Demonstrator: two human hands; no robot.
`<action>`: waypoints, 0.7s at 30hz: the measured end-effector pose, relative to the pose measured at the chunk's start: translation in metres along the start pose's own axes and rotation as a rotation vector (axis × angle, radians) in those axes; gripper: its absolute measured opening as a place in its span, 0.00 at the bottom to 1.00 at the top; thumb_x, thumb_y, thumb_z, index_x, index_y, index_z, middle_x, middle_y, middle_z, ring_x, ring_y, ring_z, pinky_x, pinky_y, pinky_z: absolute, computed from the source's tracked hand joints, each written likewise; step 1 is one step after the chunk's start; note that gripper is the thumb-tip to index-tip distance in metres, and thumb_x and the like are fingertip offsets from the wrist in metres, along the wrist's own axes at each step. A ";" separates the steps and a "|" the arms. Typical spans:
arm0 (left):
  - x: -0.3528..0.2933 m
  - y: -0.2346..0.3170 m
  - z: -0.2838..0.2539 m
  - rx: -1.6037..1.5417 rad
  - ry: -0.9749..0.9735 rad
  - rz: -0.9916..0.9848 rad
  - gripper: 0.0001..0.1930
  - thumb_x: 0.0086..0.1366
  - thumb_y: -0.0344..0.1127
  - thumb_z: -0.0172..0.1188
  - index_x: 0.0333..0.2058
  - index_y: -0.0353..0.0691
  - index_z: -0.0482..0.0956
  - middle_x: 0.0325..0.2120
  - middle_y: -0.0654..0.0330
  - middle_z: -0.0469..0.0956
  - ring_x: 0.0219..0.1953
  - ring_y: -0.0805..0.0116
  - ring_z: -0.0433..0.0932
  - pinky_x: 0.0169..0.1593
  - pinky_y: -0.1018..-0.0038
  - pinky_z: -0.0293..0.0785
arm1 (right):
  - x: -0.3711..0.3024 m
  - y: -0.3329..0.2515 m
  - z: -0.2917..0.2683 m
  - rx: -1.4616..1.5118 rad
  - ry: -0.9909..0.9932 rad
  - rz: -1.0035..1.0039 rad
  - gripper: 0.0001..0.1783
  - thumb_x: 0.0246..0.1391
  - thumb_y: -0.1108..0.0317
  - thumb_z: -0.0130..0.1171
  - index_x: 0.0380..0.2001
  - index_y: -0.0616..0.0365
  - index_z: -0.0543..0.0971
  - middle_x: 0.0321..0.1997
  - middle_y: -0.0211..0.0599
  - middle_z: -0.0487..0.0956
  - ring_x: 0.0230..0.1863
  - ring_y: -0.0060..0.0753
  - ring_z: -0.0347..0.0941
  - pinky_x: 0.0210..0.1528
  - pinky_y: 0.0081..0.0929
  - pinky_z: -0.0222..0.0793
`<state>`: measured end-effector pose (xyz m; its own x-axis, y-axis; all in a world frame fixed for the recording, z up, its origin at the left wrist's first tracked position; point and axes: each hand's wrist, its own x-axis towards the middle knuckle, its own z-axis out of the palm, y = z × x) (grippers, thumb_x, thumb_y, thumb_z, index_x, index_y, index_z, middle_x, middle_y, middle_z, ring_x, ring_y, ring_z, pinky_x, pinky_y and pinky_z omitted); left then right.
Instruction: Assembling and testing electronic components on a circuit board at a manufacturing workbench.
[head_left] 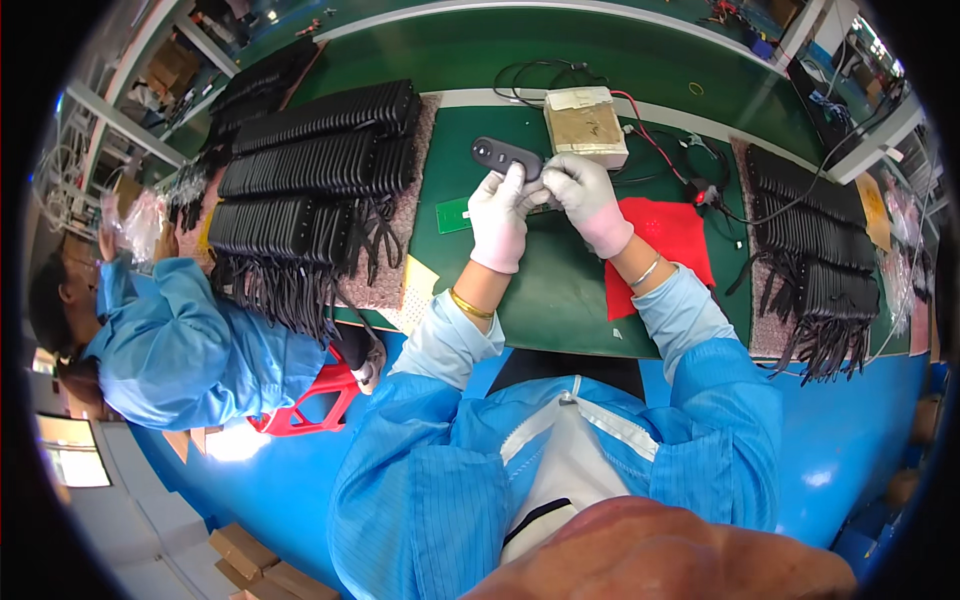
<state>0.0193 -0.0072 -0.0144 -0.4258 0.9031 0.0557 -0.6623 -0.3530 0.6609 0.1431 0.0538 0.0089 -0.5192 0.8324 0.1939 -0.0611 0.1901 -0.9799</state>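
Observation:
In front of me, above the green tabletop, my left hand (pixel 500 215), in a white glove, grips a dark grey handheld device with buttons (pixel 508 157). The device has a rounded end and slants up to the left; its other end is hidden by my fingers. My right hand (pixel 588 205), also gloved, is closed in a pinch close to the device's hidden end. What sits between those fingertips is too small to make out. Under my right wrist lies a red cloth (pixel 665 255). A small green card (pixel 453 215) rests beside my left hand.
A worn cardboard-coloured box (pixel 588 125) with black and red wires stands behind my hands. Rows of black strapped devices (pixel 285 228) line bubble wrap at left; more black devices (pixel 810 240) stand at right. A co-worker (pixel 200 330) in blue sits on a red stool (pixel 315 405) at left.

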 end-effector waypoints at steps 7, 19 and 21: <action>0.007 -0.001 0.000 0.089 -0.006 0.106 0.09 0.71 0.32 0.53 0.44 0.31 0.72 0.33 0.54 0.78 0.28 0.69 0.79 0.34 0.78 0.78 | 0.011 -0.008 -0.007 -0.304 -0.041 -0.151 0.13 0.53 0.64 0.53 0.30 0.64 0.78 0.27 0.39 0.79 0.27 0.35 0.71 0.32 0.29 0.68; 0.005 0.010 0.005 0.328 -0.018 0.046 0.09 0.71 0.31 0.49 0.45 0.34 0.72 0.30 0.56 0.77 0.24 0.74 0.76 0.30 0.81 0.76 | -0.023 -0.019 -0.226 -1.612 -0.349 0.006 0.28 0.36 0.72 0.61 0.48 0.45 0.78 0.42 0.41 0.75 0.38 0.52 0.73 0.41 0.39 0.71; 0.000 0.011 0.007 0.321 -0.012 0.053 0.09 0.71 0.31 0.49 0.45 0.33 0.72 0.30 0.56 0.77 0.24 0.74 0.76 0.29 0.81 0.76 | -0.022 -0.012 -0.238 -1.401 -0.361 -0.209 0.24 0.37 0.73 0.61 0.44 0.48 0.80 0.40 0.38 0.74 0.38 0.50 0.73 0.42 0.37 0.70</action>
<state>0.0160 -0.0090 -0.0021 -0.4464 0.8888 0.1038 -0.4106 -0.3066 0.8587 0.3582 0.1567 0.0272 -0.7991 0.5936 0.0953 0.5920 0.8046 -0.0473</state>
